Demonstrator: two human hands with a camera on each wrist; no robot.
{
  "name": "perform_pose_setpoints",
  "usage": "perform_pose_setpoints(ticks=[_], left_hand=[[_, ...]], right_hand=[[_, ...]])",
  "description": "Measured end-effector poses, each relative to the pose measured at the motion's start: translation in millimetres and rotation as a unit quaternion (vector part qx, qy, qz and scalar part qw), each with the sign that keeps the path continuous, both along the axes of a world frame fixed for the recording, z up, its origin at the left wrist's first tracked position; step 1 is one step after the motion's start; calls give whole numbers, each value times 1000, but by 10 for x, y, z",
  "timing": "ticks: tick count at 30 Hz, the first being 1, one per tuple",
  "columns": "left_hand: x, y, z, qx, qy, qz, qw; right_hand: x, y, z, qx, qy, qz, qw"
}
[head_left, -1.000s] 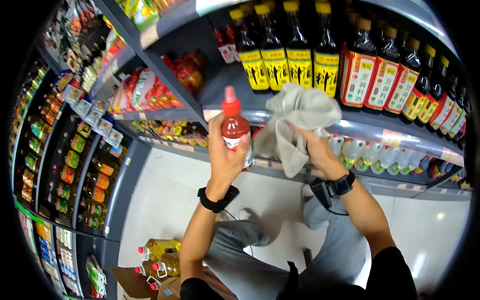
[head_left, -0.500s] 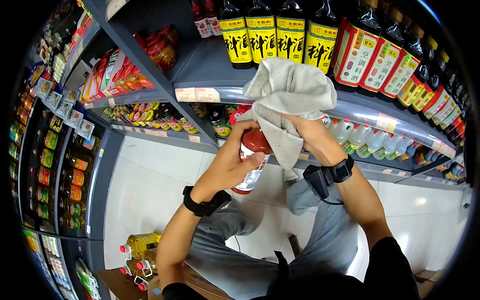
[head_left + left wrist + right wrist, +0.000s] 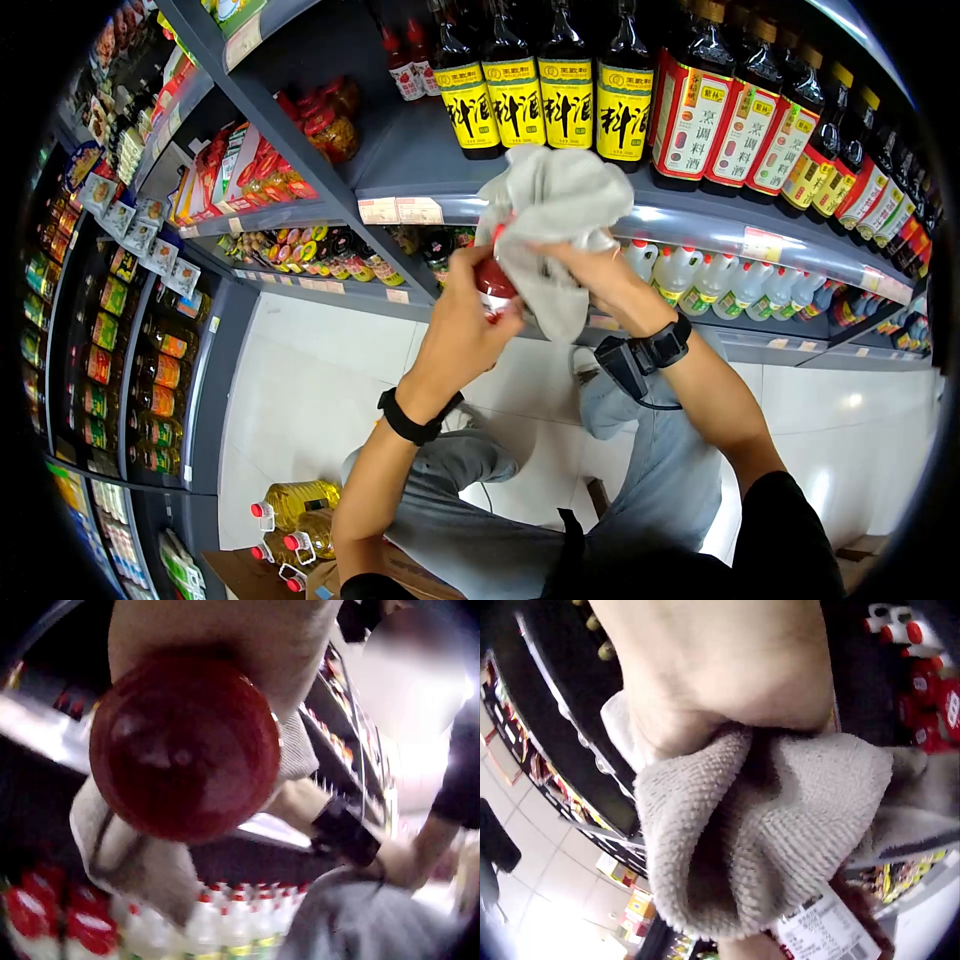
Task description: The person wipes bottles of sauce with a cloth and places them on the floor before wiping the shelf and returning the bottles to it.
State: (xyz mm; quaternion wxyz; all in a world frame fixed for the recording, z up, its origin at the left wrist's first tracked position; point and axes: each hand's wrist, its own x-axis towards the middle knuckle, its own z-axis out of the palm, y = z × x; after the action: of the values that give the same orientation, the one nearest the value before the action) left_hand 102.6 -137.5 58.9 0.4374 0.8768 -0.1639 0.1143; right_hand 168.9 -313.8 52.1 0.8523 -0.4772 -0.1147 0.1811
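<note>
In the head view my left hand grips a red sauce bottle with a white label. My right hand holds a crumpled light grey cloth against the bottle's upper part, hiding much of it. The bottle's round red base fills the middle of the left wrist view, with the cloth hanging behind it. Ribbed cloth folds bunch beneath my right hand in the right wrist view. The bottle's printed back label shows just below them.
Dark bottles with yellow labels stand on the shelf ahead, beside red-labelled ones. Two small red bottles stand further back. Clear bottles line the lower shelf. Oil jugs sit in a carton at lower left.
The bottle was upright and apart from the cloth a second ago. Both hands have since come together, and the cloth now covers more of the bottle's top.
</note>
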Motion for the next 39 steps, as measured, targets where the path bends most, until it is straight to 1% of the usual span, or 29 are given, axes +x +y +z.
perform_pose_setpoints(ticks=[1, 2, 3, 4, 6, 7, 9, 12, 13, 14, 15, 16, 17, 18, 19, 20, 21, 22, 24, 25, 28, 29, 30, 32, 33, 34, 36, 38, 39], left_hand=[[-7, -24, -17, 22, -10, -3, 1000], [5, -23, -42, 21, -12, -3, 1000], [14, -22, -81, 33, -30, -13, 999], [16, -22, -106, 45, -46, -22, 998], [11, -18, -90, 29, 10, -17, 999], [23, 3, -105, -8, 14, -36, 999], [33, 31, -99, -44, 18, -55, 997], [27, 52, -98, -109, 65, -77, 989], [36, 42, -102, -79, 31, -69, 994], [43, 21, -86, -48, -4, -62, 997], [-9, -14, -59, -29, -12, -41, 999], [2, -8, -54, -28, -13, -41, 999], [7, -1, -52, -28, -14, -43, 999], [7, 9, -49, -27, -14, -44, 999], [22, 27, -61, -26, -15, -45, 999], [42, 54, -93, -64, 3, -57, 996], [51, 80, -117, -103, 22, -68, 992], [50, 102, -119, -104, 21, -67, 992], [69, 127, -122, -130, -17, -63, 989], [95, 131, -107, -160, -31, -85, 983], [83, 153, -38, -208, -54, -84, 973], [24, 87, 87, -268, -46, -81, 959], [78, 114, 87, -229, -97, -48, 967], [64, 74, 188, -276, -112, -49, 953], [148, 136, 99, -180, -136, -27, 974], [156, 77, 88, -23, -228, 34, 973], [191, 50, -13, -96, -199, -15, 975], [152, 45, 9, -240, -97, -71, 963], [110, 46, 22, -277, -52, -72, 957]], right_hand=[[20, 20, -142, -146, -193, -103, 965], [42, 40, -226, -283, -372, -200, 861], [70, 57, -282, -321, -386, -220, 836], [57, 58, -255, -322, -385, -220, 836], [15, 41, -143, -210, -221, -158, 939], [14, 13, -105, -210, -221, -160, 939], [22, -62, -59, -105, -56, -69, 990], [60, -107, -72, -94, -48, -54, 993], [78, -140, -97, -142, -120, -33, 982], [75, -112, -123, -142, -120, -33, 982], [60, -56, -138, -259, -310, -139, 904], [44, -23, -126, -358, -478, -237, 766], [78, -31, -109, -321, -419, -177, 831], [64, -43, -125, -320, -417, -178, 832], [57, -60, -137, -237, -308, -124, 913], [49, -61, -122, -147, -192, -66, 968], [31, -59, -87, -146, -126, -65, 979], [22, -43, -41, -147, -127, -64, 979], [41, -31, 38, 4, 4, -70, 998], [67, -34, 43, 30, 23, -64, 997], [27, -36, 96, 14, 6, -77, 997], [6, -27, 96, 37, 35, -53, 997], [37, -60, -11, 34, 44, -52, 997], [-58, -11, 65, -51, 45, -12, 998], [-189, -45, 122, -133, -96, 14, 986], [135, -22, -634, -165, -273, -44, 947], [-46, 103, -284, -241, -335, -51, 910], [-109, -13, -155, -218, -160, 70, 960], [-48, -6, -291, -193, -172, 82, 962]])
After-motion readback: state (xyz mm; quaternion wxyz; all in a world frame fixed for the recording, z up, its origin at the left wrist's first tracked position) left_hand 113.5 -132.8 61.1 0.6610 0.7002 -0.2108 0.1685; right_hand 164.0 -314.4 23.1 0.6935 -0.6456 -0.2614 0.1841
